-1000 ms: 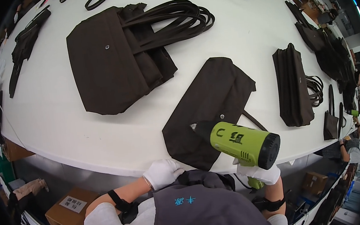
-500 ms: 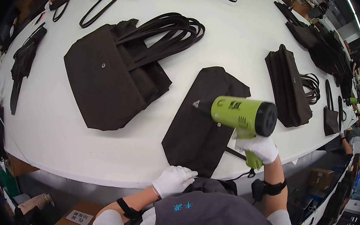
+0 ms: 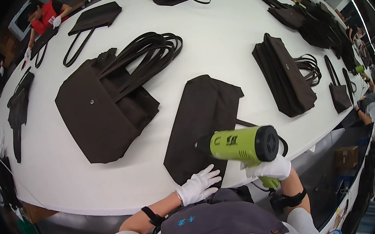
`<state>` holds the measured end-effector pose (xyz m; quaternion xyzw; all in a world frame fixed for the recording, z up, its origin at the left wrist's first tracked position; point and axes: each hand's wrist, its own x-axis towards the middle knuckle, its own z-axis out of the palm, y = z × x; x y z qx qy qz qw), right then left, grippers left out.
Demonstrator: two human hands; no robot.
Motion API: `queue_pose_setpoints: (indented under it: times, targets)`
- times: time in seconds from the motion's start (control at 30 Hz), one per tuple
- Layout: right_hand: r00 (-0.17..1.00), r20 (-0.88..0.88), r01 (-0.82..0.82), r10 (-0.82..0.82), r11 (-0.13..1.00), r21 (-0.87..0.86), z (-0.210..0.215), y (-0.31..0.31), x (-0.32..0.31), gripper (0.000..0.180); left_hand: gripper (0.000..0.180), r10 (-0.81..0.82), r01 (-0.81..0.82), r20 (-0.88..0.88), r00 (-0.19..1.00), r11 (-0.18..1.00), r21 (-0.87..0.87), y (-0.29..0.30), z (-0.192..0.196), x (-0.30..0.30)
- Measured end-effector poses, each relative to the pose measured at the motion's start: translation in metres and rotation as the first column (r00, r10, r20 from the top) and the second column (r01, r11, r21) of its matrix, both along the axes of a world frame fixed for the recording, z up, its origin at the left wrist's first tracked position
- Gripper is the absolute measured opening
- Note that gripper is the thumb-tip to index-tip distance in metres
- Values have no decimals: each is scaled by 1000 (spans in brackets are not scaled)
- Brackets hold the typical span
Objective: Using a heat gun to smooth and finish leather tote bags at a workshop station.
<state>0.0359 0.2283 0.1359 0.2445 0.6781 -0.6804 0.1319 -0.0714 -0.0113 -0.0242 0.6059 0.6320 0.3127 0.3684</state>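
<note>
A flat dark brown tote bag (image 3: 201, 120) lies on the white table (image 3: 215, 36) right in front of me. My left hand (image 3: 198, 185), in a white glove, rests with fingers spread on the bag's near edge. My right hand (image 3: 268, 169), also gloved, grips the handle of a green heat gun (image 3: 241, 145). The gun's nozzle points left and hovers over the bag's near end.
A stack of dark tote bags with long straps (image 3: 112, 97) lies to the left. Another stack (image 3: 284, 77) lies to the right, with more bags along the far and right edges. A person in red (image 3: 44, 18) works at the far left, and another person (image 3: 373, 102) at the right.
The heat gun has shifted left and lower over the bag's near end. My left hand has moved from below the table edge up onto the bag.
</note>
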Motion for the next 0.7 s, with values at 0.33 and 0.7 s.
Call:
queue_pose_setpoints:
  times: [0.33,0.7]
  targets:
    - [825,-117,561,-553,825,59,-2,-20,74,37,55,366,-372,-584,725,921,115,3,25,-46]
    - [805,-78,549,-588,790,-273,-26,-61,121,29,58,487,-481,-666,565,850,214,-8,-15,-73]
